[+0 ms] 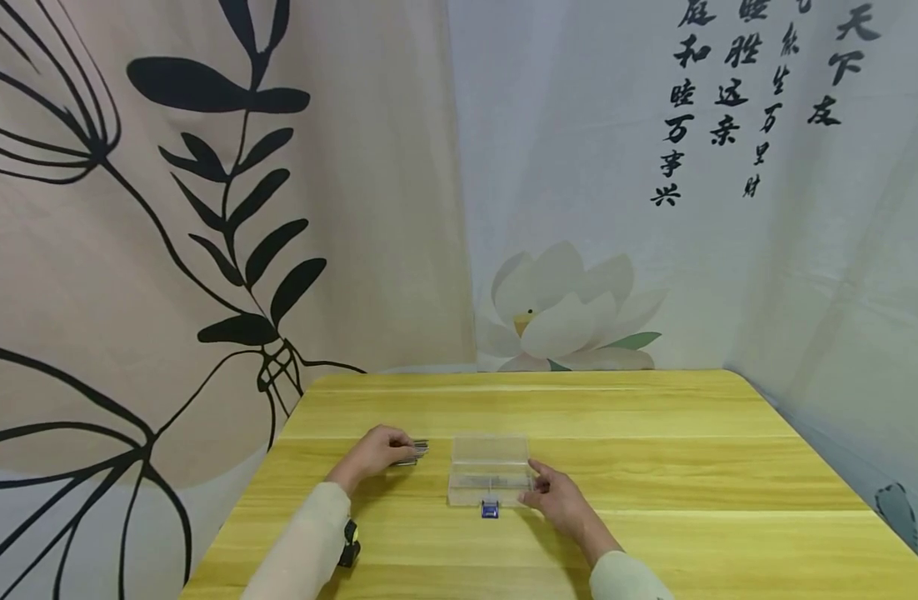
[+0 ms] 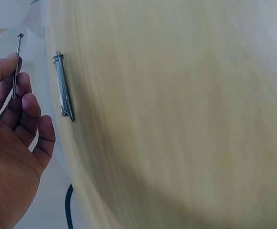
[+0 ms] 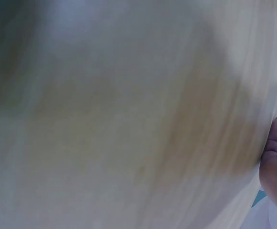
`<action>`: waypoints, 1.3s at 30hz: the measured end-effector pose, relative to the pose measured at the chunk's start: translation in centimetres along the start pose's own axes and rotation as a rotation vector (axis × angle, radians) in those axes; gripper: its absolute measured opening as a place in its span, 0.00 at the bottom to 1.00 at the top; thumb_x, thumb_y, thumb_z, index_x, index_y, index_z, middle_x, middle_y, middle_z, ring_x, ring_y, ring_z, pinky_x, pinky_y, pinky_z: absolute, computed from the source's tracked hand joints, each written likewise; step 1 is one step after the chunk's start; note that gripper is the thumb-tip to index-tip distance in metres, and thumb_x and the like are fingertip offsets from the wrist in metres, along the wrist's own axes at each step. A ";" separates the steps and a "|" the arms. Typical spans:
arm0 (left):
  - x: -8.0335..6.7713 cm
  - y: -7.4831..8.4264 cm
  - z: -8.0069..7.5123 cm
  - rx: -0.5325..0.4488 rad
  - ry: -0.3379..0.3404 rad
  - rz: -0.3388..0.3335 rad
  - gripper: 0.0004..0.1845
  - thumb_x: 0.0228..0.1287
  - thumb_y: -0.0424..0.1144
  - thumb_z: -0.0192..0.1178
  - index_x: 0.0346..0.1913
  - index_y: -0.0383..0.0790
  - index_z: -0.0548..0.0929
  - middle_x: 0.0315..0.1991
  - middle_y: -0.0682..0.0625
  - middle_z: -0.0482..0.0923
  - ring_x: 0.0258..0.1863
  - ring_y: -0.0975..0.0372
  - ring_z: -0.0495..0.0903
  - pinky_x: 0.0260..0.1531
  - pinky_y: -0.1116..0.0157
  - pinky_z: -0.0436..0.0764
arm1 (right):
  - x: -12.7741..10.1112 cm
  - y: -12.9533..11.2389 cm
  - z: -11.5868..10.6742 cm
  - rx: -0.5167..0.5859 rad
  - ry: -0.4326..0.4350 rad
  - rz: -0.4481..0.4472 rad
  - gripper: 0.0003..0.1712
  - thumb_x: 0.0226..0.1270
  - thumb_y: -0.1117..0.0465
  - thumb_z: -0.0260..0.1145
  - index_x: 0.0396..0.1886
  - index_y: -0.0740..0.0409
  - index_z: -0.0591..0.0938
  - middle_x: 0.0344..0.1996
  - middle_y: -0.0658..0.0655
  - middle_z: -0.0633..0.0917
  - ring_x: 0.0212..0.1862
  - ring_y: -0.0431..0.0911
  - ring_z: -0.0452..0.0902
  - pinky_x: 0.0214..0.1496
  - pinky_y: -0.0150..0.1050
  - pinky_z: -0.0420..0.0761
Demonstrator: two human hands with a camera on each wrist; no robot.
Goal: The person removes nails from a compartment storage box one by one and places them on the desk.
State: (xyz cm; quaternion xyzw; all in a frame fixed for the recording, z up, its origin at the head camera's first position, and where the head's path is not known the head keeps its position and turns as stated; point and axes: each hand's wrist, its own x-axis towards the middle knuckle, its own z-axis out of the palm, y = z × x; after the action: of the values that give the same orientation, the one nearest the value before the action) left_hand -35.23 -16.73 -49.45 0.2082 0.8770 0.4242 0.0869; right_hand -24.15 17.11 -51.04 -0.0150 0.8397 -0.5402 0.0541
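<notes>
Between thumb and fingertips, my left hand (image 1: 384, 448) pinches a single headed metal nail (image 2: 17, 67), raised above the table in the left wrist view. Beside it on the wood lies a small bundle of similar nails (image 2: 64, 90), side by side. In the head view, a clear plastic box (image 1: 459, 493) stands right of that hand with its lid (image 1: 489, 450) tipped back and a blue latch (image 1: 490, 509) at the front. My right hand (image 1: 560, 502) holds the box by its right side, thumb near the front corner. A divider shows inside the box.
The light wooden table (image 1: 691, 467) extends around the box on all sides. Beyond its far edge hangs a printed fabric curtain (image 1: 384, 208) with plant drawings and writing. A dark strap with a device (image 1: 349, 546) sits at the left wrist.
</notes>
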 end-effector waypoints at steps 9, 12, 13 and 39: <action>-0.9 -0.9 -0.5 0.022 0.002 -0.012 0.07 0.71 0.35 0.61 0.40 0.36 0.87 0.35 0.50 0.82 0.30 0.58 0.74 0.30 0.63 0.74 | 0.0 -0.1 0.0 -0.009 0.003 0.011 0.39 0.66 0.65 0.69 0.72 0.70 0.64 0.48 0.62 0.77 0.50 0.53 0.73 0.51 0.49 0.78; -1.1 -1.2 -0.5 0.029 0.001 -0.021 0.07 0.70 0.35 0.61 0.40 0.36 0.87 0.34 0.49 0.81 0.29 0.60 0.72 0.29 0.63 0.73 | -0.1 -0.2 -0.1 -0.011 0.000 0.014 0.39 0.66 0.64 0.70 0.73 0.70 0.64 0.50 0.63 0.77 0.51 0.54 0.73 0.52 0.51 0.77; -1.1 -1.3 -0.6 0.033 -0.004 -0.024 0.07 0.71 0.35 0.61 0.40 0.36 0.87 0.34 0.49 0.81 0.29 0.60 0.72 0.30 0.63 0.73 | -0.1 -0.2 -0.1 -0.010 -0.001 0.014 0.40 0.66 0.64 0.70 0.73 0.70 0.64 0.50 0.63 0.77 0.52 0.54 0.73 0.52 0.51 0.77; -0.7 -1.9 -0.1 0.178 0.048 -0.017 0.03 0.59 0.29 0.70 0.33 0.38 0.86 0.33 0.51 0.74 0.32 0.60 0.73 0.31 0.63 0.75 | -0.2 -0.1 -0.1 0.007 -0.014 0.002 0.39 0.67 0.64 0.69 0.73 0.70 0.63 0.48 0.62 0.77 0.49 0.52 0.72 0.49 0.47 0.77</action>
State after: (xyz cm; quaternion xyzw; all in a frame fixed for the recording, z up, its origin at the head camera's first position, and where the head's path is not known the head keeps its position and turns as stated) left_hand -35.15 -18.15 -50.91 0.1973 0.9149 0.3486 0.0507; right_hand -24.00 17.15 -50.92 -0.0175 0.8374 -0.5429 0.0605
